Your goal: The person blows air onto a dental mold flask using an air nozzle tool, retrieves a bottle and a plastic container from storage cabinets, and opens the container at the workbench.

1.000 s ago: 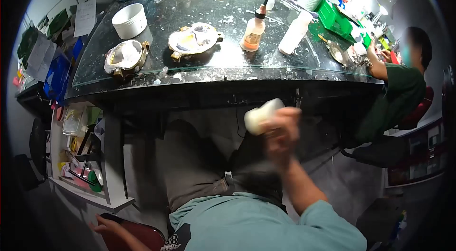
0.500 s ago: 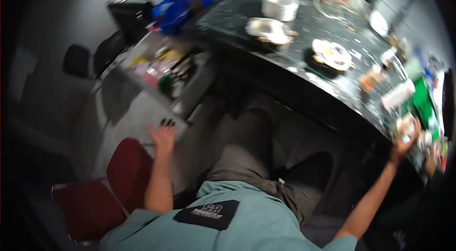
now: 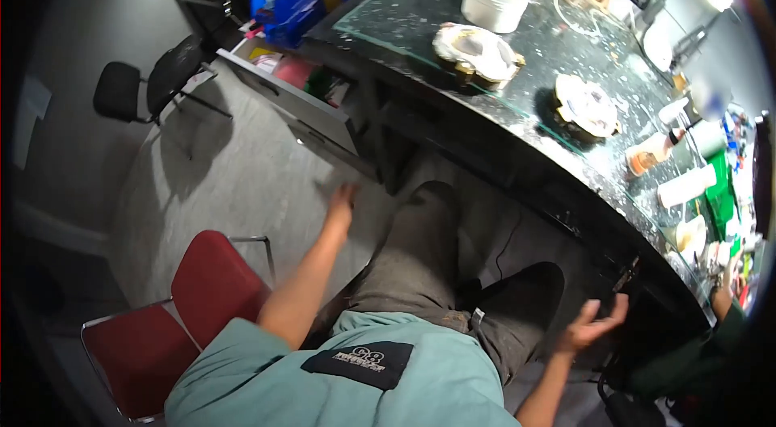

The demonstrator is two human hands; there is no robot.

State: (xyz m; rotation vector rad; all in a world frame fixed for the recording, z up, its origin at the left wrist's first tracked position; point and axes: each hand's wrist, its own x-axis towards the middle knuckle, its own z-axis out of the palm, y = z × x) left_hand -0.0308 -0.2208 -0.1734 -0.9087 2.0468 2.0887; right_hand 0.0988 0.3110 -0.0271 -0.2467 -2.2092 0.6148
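A: Right hand?

B: Right hand: fingers spread, nothing gripped. Hangs below the front edge of the bench, seemingly apart from it.

A: Left?

B: Left hand: low, in front of the drawer, apparently not touching. Fingers turned away and foreshortened; whether curled or extended, cannot tell. No held object visible.

A: Placement, with likely reasons?

B: Drawer pulled partly out, presumably for access to its contents. Left mould and right mould lie filled side up near the front edge, probably to keep the fill undisturbed and within reach. White tub upright behind the left mould. Cream piece at the bench's right end, near the white bottle.

A: Unclear items?

B: Cream piece: exact form not resolved. Drawer contents: partly masked by its front. Co-worker's hand: crowded by clutter, grip not readable; the green sleeve fades into dark.
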